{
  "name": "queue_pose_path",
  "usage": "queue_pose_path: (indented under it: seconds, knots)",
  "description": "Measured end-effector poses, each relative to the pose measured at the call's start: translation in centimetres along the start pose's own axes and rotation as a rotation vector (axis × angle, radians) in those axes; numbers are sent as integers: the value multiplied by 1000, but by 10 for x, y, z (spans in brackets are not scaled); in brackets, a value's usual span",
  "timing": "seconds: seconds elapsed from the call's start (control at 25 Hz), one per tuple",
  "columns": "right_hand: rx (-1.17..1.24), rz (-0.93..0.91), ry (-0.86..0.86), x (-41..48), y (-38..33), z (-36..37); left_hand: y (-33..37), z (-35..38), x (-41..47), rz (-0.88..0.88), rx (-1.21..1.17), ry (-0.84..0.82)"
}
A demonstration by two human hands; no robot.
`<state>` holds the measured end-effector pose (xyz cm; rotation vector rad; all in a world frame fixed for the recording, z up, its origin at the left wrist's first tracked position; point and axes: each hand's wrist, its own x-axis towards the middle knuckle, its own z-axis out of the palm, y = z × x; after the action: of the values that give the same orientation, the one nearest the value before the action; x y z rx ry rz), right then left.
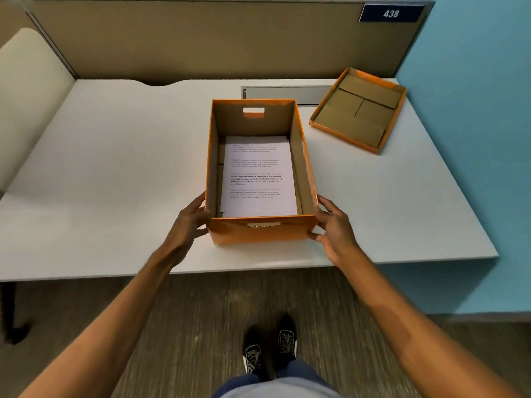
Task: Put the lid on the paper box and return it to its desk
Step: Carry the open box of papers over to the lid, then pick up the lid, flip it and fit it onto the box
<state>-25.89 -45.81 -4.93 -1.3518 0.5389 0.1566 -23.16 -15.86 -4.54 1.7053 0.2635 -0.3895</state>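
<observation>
— As both hands settle on the near corners of the orange paper box (260, 229), which step is this?

— An early one, by my reading. The left hand (191, 219) presses flat against the near-left wall, fingers spread; the right hand (333, 222) does the same on the near-right wall, thumb along the front corner. Neither pinches anything; they brace the open box between them. It sits on the white desk (115, 168), near the front edge, centre.

— And the lid?

— The lid (359, 110) lies upturned, brown inside showing, at the far right of the desk, well apart from the box and untouched.

— So what does the next move call for?

— Probably a reach to the far right for that lid, a flip so its orange top faces up, then squaring it over the rim. Carrying comes after, I judge.

— A count, please.

— One box, one lid, two hands. Printed sheets (258, 173) lie in the box bottom; I see at least two edges, but cannot count the stack. One blue plate reading 438 (391, 13) hangs on the partition.
</observation>
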Motion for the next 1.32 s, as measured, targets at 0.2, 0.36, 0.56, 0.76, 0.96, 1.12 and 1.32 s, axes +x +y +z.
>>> queue_pose_path:
  seconds: [0.2, 0.36, 0.56, 0.76, 0.96, 1.12, 1.32]
  knots:
    - [-115, -29, -9, -4, 3, 0, -7, 1, -4, 45, 16, -23]
    - [-231, -88, 55, -5, -1, -3, -1, 4, -8, 96, 285, 152]
    - [-323, -207, 153, -2, -16, -20, 33, 27, -16, 351, 533, 328]
    - [-324, -272, 204, 17, -46, -36, 78, 72, 0, 580, 591, 310]
    - [-311, -289, 243, 54, -80, -61, 119, 132, 42, 636, 619, 206]
    - [-315, -284, 258, 99, -104, -87, 148, 180, 89, 642, 599, 120]
    - [-376, -266, 290, 168, -132, -130, 183, 234, 163, 613, 633, 57]
